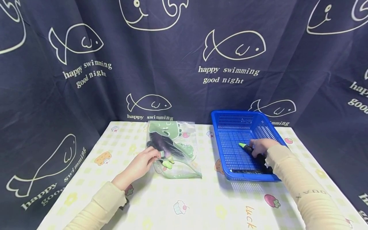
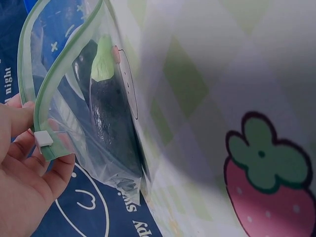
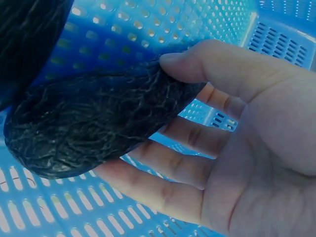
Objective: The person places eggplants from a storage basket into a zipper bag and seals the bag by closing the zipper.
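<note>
A clear zip bag (image 1: 188, 150) with a green seal lies on the table, and dark eggplants (image 1: 164, 142) with green stems show inside it. My left hand (image 1: 143, 161) pinches the bag's rim by the white slider (image 2: 43, 138); in the left wrist view the mouth gapes. Inside the blue basket (image 1: 222, 153), my right hand (image 1: 260, 147) grips a dark eggplant (image 3: 98, 118) with wrinkled skin, thumb on one side and fingers on the other. Its green stem end (image 1: 242, 145) points left. Another dark eggplant (image 3: 29, 39) lies beside it, partly out of view.
A pale checked tablecloth (image 1: 161, 204) with printed fruit and cakes covers the table. Behind it hangs a dark blue curtain (image 1: 178, 64) with fish drawings. The basket's raised walls surround my right hand, and the bag lies to the basket's left.
</note>
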Available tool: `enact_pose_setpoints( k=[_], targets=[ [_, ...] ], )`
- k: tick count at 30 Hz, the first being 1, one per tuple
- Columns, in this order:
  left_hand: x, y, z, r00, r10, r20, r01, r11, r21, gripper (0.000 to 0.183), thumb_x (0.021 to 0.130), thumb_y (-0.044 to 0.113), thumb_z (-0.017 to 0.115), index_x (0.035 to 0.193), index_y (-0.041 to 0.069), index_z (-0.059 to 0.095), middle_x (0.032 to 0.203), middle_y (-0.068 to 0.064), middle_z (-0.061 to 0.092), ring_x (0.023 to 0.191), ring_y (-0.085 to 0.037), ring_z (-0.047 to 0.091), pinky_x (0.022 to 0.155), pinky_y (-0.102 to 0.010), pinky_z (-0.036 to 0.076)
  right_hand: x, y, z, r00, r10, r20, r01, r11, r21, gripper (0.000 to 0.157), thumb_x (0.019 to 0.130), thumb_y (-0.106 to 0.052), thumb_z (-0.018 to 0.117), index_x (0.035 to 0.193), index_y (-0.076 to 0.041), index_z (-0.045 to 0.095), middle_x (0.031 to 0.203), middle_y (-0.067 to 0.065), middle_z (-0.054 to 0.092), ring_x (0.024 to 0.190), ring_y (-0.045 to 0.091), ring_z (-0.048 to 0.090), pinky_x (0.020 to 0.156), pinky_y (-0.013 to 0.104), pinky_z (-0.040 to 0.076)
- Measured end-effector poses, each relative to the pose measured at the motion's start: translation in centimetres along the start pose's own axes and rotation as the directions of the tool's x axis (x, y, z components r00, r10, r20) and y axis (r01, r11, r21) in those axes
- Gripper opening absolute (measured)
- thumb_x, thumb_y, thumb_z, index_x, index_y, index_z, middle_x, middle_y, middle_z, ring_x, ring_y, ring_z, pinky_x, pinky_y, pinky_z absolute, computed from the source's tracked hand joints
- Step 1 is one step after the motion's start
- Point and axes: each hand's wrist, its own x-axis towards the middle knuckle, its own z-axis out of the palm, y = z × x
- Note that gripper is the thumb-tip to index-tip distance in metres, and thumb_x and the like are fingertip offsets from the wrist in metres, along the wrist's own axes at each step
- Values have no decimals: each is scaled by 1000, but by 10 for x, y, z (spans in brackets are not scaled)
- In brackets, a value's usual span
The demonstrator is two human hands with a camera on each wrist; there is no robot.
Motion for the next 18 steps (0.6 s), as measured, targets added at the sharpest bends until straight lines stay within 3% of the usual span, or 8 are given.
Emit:
enact_pose_setpoints(
  k=[11, 18],
  targets=[
    [0, -1, 1, 1000, 9, -1, -9, 1000, 5, 19, 87, 0, 62, 94, 17, 61, 94, 8, 56, 85, -8, 57, 76, -27, 52, 7, -4, -2, 997, -75, 7, 75, 993, -87, 50, 77, -6, 64, 123, 1, 44, 101, 18, 54, 80, 30, 58, 68, 39, 52],
    [1, -1, 0, 1000, 14, -6, -14, 1000, 9, 20, 87, -1, 62, 94, 18, 60, 93, 8, 56, 84, -7, 57, 76, -27, 52, 1, -12, -9, 992, -127, 2, 127, 983, -135, 53, 75, -8, 64, 123, 3, 44, 100, 18, 55, 78, 28, 58, 66, 40, 53]
  ],
)
